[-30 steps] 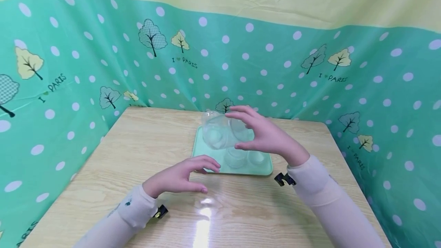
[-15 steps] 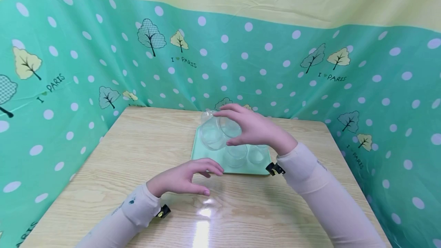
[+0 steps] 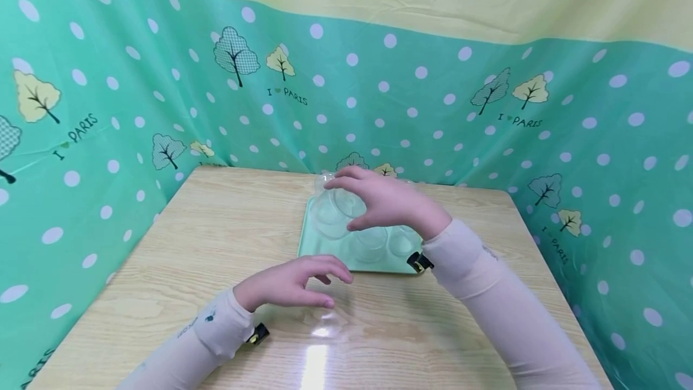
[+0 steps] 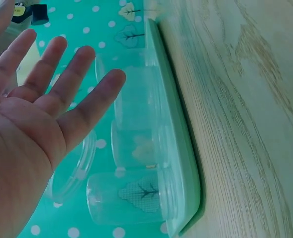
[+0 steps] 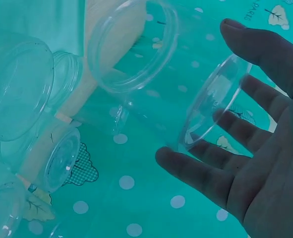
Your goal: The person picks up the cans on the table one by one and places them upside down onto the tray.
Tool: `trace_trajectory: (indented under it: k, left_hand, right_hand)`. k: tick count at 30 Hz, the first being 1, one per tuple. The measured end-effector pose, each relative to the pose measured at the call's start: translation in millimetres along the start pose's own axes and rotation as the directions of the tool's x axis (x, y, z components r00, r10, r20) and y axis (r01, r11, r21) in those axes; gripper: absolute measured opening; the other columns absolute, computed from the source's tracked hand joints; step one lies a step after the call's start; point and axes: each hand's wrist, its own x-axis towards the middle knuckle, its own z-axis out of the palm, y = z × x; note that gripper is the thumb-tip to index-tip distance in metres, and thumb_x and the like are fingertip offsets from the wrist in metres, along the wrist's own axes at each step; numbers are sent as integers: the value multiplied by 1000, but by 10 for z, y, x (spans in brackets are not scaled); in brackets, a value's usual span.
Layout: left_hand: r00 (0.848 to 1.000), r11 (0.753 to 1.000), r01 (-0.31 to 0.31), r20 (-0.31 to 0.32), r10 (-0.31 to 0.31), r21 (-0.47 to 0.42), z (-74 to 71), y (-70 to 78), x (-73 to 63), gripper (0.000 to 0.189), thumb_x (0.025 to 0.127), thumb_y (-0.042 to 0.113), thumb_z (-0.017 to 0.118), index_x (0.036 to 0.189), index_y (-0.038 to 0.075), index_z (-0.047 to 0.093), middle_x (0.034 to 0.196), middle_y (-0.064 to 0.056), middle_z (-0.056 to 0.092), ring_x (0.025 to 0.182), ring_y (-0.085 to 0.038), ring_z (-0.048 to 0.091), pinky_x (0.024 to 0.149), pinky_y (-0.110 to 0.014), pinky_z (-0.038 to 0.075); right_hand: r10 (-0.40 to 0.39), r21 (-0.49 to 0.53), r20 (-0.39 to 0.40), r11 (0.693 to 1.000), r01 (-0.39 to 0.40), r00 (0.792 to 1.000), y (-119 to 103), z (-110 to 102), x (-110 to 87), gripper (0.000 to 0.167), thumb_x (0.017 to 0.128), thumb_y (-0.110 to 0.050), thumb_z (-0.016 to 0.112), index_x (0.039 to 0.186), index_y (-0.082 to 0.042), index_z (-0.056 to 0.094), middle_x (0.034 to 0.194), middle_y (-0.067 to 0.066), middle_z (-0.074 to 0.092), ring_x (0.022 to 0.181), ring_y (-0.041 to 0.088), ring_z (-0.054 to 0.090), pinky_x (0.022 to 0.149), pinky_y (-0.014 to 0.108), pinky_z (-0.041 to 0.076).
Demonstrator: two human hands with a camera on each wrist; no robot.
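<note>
My right hand (image 3: pixel 384 200) holds a clear plastic jar (image 5: pixel 183 64) by its base end, thumb on one side and fingers on the other. The jar is tilted, its round rim facing left and toward me in the head view, over the left part of a mint-green tray (image 3: pixel 325 257). Several similar clear jars (image 4: pixel 126 196) stand on that tray. My left hand (image 3: pixel 295 281) hovers in front of the tray's near edge, fingers spread and holding nothing. In the left wrist view its palm faces the camera.
The tray rests toward the back of a light wood-grain table (image 3: pixel 233 221). Green, dotted curtain cloth (image 3: pixel 352 101) surrounds the table at the back and both sides. Both wrists wear small black camera mounts (image 3: pixel 419 262).
My right hand has moved left with the jar, uncovering more of the jars on the tray's right side. My left hand has shifted slightly right.
</note>
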Motion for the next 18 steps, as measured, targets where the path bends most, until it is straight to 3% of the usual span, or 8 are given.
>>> trace_trajectory:
  k: [10, 18]
  left_hand:
    - [999, 999, 34, 38, -33, -14, 36, 65, -4, 40, 99, 30, 69, 138, 25, 60, 138, 8, 59, 129, -10, 55, 100, -41, 56]
    - [998, 999, 36, 58, -35, -7, 64, 75, 8, 40, 98, 24, 71, 137, 25, 60, 136, 5, 62, 126, -9, 57, 100, -38, 56]
  right_hand:
    - [15, -64, 59, 998, -12, 998, -60, -17, 95, 81, 81, -30, 87, 151, -36, 47, 155, -6, 41, 134, 17, 50, 95, 33, 55]
    - [1, -76, 124, 997, 8, 992, -88, 33, 210, 80, 82, -24, 85, 151, -36, 46, 158, -7, 37, 138, 18, 47, 91, 32, 55]
